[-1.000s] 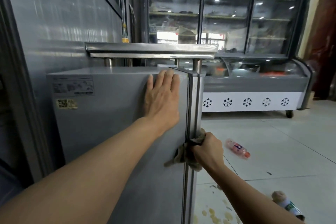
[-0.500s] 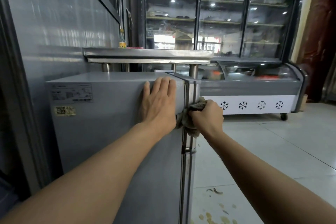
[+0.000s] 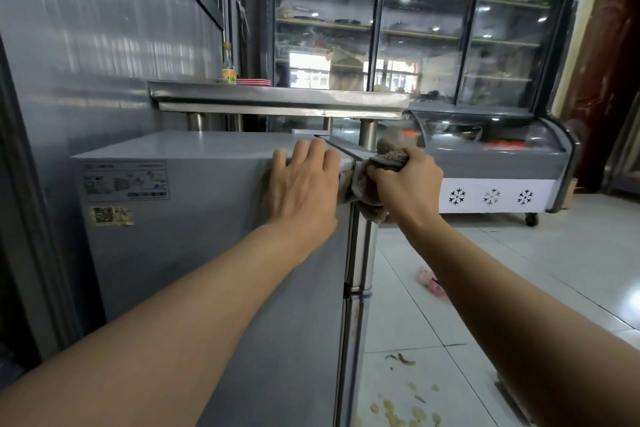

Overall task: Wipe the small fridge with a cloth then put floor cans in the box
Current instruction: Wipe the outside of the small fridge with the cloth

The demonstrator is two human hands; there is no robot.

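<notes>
Cloth now at the fridge's top corner

Brownish rag (image 3: 372,189) has climbed from mid-edge to the small grey metal fridge's (image 3: 207,218) top front corner, clenched in the right hand (image 3: 407,184). The left hand (image 3: 303,189) lies flat, fingers spread, on the side panel.

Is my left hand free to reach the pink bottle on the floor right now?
Probably not directly. The left hand is pressed flat on the small fridge, whose front corner stands between it and the pink bottle, and the right arm crosses over the bottle.
</notes>
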